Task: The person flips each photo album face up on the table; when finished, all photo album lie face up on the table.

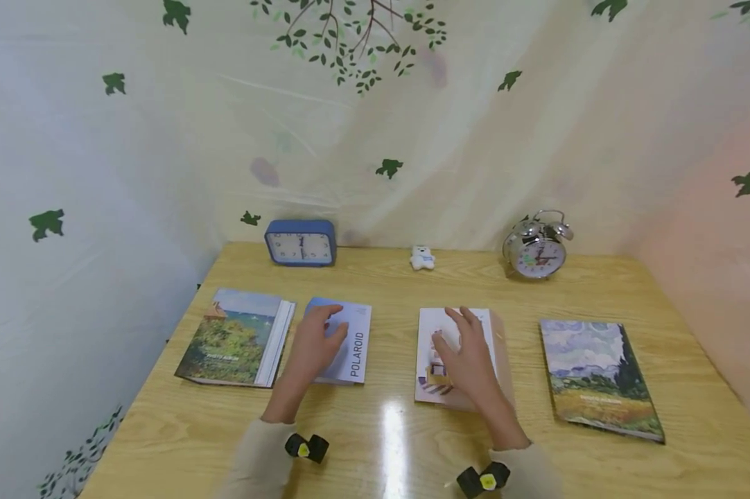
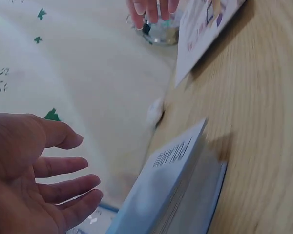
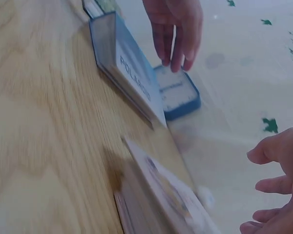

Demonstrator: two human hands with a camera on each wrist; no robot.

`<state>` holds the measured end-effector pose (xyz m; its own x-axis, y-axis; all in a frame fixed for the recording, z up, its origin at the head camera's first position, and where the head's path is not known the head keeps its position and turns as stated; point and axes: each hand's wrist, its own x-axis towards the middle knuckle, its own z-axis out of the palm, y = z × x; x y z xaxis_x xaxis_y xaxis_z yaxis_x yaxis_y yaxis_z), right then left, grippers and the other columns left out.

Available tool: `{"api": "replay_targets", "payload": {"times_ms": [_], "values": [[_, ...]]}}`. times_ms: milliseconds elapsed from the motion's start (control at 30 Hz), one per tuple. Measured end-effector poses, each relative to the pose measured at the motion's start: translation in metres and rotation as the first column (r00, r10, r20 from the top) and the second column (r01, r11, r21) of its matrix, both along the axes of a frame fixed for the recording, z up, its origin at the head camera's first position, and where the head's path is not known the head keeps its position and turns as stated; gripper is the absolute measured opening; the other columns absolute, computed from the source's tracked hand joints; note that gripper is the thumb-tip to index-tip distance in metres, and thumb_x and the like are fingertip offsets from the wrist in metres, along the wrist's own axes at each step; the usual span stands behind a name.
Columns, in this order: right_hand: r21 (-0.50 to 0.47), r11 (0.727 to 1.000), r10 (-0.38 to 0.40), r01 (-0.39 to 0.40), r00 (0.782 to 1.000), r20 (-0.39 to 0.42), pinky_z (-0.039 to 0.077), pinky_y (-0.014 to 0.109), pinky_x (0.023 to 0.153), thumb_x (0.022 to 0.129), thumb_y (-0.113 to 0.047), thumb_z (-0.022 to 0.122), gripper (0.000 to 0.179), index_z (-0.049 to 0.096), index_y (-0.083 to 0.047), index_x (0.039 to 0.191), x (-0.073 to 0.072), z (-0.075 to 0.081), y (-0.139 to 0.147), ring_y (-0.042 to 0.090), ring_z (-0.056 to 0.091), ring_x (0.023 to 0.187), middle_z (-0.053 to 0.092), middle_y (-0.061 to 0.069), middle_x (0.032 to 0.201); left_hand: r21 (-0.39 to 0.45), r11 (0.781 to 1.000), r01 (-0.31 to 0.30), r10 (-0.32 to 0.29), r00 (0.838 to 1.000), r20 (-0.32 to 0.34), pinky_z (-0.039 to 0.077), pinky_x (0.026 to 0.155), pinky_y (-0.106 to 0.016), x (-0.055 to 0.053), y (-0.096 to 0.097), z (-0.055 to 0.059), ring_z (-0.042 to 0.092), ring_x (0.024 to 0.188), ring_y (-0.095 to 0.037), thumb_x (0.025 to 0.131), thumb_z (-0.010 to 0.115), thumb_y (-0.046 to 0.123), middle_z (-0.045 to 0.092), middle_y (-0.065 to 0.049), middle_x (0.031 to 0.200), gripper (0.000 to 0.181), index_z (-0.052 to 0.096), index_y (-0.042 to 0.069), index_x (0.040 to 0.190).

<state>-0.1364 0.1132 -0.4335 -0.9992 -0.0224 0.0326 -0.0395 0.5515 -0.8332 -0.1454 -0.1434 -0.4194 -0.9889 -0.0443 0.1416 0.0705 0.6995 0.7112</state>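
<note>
Sleeved left hand (image 1: 313, 343) hovered over the POLAROID book (image 1: 355, 346), right hand (image 1: 473, 358) over the white book (image 1: 436, 380) to its right, empty fingers (image 2: 63, 166) parted, seemingly for clearance.

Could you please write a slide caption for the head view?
Left hand over the blue POLAROID book, right hand over the white-covered book, with a blue clock behind.

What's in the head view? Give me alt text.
A left hand hovers above a blue book and a right hand above a white book on a wooden table. Another book lies far left, a fourth book far right; behind stand a blue clock, a white toy and a silver alarm clock.
</note>
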Motion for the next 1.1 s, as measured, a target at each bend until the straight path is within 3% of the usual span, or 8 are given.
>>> {"api": "replay_targets", "payload": {"times_ms": [100, 233, 367, 567, 733, 833, 967, 1100], "values": [[0.049, 0.999, -0.021, 0.02, 1.0, 0.02, 0.026, 0.063, 0.109, 0.095, -0.022, 0.057, 0.058, 0.036, -0.004, 0.146, 0.005, -0.001, 0.023, 0.046, 0.019, 0.141, 0.014, 0.024, 0.156, 0.055, 0.996, 0.068, -0.068, 0.998, -0.008, 0.052, 0.092, -0.04, 0.005, 0.013, -0.004, 0.059, 0.112, -0.031, 0.091, 0.062, 0.015, 0.06, -0.017, 0.122, 0.035, 0.061, 0.001, 0.124], [0.13, 0.991, -0.024, 0.014, 0.997, 0.079, 0.021, 0.064, 0.11, 0.096, -0.024, 0.055, 0.064, 0.028, 0.001, 0.148, 0.013, -0.006, 0.048, 0.05, 0.013, 0.141, 0.009, 0.031, 0.154, 0.143, 0.972, 0.184, -0.183, 0.983, -0.018, 0.053, 0.089, -0.042, 0.013, 0.034, -0.011, 0.06, 0.107, -0.034, 0.091, 0.061, 0.011, 0.06, -0.021, 0.119, 0.036, 0.059, -0.003, 0.124], [0.177, 0.984, -0.025, 0.001, 0.99, 0.136, 0.018, 0.064, 0.111, 0.097, -0.024, 0.053, 0.067, 0.022, 0.004, 0.149, 0.023, -0.015, 0.067, 0.053, 0.012, 0.139, 0.01, 0.037, 0.151, 0.199, 0.944, 0.263, -0.278, 0.959, 0.05, 0.052, 0.091, -0.041, 0.019, 0.057, -0.019, 0.059, 0.11, -0.034, 0.091, 0.061, 0.013, 0.058, -0.022, 0.121, 0.042, 0.054, -0.005, 0.129], [0.163, 0.987, -0.014, -0.005, 0.993, 0.118, 0.028, 0.059, 0.11, 0.097, -0.025, 0.054, 0.068, 0.023, 0.007, 0.148, 0.031, -0.025, 0.076, 0.047, 0.026, 0.138, 0.027, 0.032, 0.149, 0.192, 0.935, 0.298, -0.328, 0.934, 0.145, 0.052, 0.091, -0.038, 0.019, 0.087, -0.038, 0.06, 0.107, -0.029, 0.09, 0.062, 0.008, 0.06, -0.02, 0.117, 0.047, 0.049, -0.008, 0.133], [0.119, 0.993, -0.045, 0.025, 0.984, 0.17, 0.03, 0.056, 0.11, 0.099, -0.03, 0.051, 0.066, 0.023, -0.002, 0.151, 0.033, -0.024, 0.076, 0.044, 0.029, 0.138, 0.028, 0.026, 0.152, 0.15, 0.938, 0.311, -0.332, 0.933, 0.14, 0.054, 0.084, -0.031, 0.019, 0.104, -0.047, 0.061, 0.099, -0.024, 0.089, 0.062, 0.004, 0.063, -0.018, 0.11, 0.044, 0.053, -0.01, 0.129], [0.05, 0.997, -0.075, 0.065, 0.972, 0.223, 0.032, 0.053, 0.11, 0.1, -0.03, 0.049, 0.063, 0.023, -0.01, 0.153, 0.032, -0.023, 0.077, 0.041, 0.031, 0.139, 0.028, 0.022, 0.154, 0.09, 0.947, 0.309, -0.318, 0.939, 0.127, 0.054, 0.084, -0.031, 0.02, 0.113, -0.047, 0.06, 0.097, -0.021, 0.088, 0.062, 0.005, 0.064, -0.017, 0.109, 0.042, 0.055, -0.009, 0.128], [-0.145, 0.979, -0.094, 0.142, 0.95, 0.296, 0.032, 0.049, 0.111, 0.102, -0.026, 0.046, 0.059, 0.021, -0.012, 0.153, 0.031, -0.023, 0.082, 0.035, 0.029, 0.142, 0.026, 0.019, 0.156, 0.01, 0.947, 0.322, -0.321, 0.943, 0.087, 0.051, 0.081, -0.029, 0.022, 0.124, -0.047, 0.058, 0.093, -0.016, 0.089, 0.063, 0.008, 0.065, -0.014, 0.108, 0.034, 0.061, -0.005, 0.12], [-0.327, 0.924, -0.074, 0.2, 0.93, 0.359, 0.043, 0.021, 0.099, 0.102, -0.026, 0.046, 0.059, 0.021, -0.014, 0.154, 0.031, -0.023, 0.088, 0.027, 0.03, 0.141, 0.024, 0.015, 0.157, -0.018, 0.939, 0.342, -0.341, 0.939, 0.055, 0.047, 0.069, -0.023, 0.023, 0.13, -0.046, 0.054, 0.079, -0.01, 0.09, 0.062, 0.009, 0.066, -0.007, 0.093, 0.014, 0.066, 0.002, 0.101]]}}
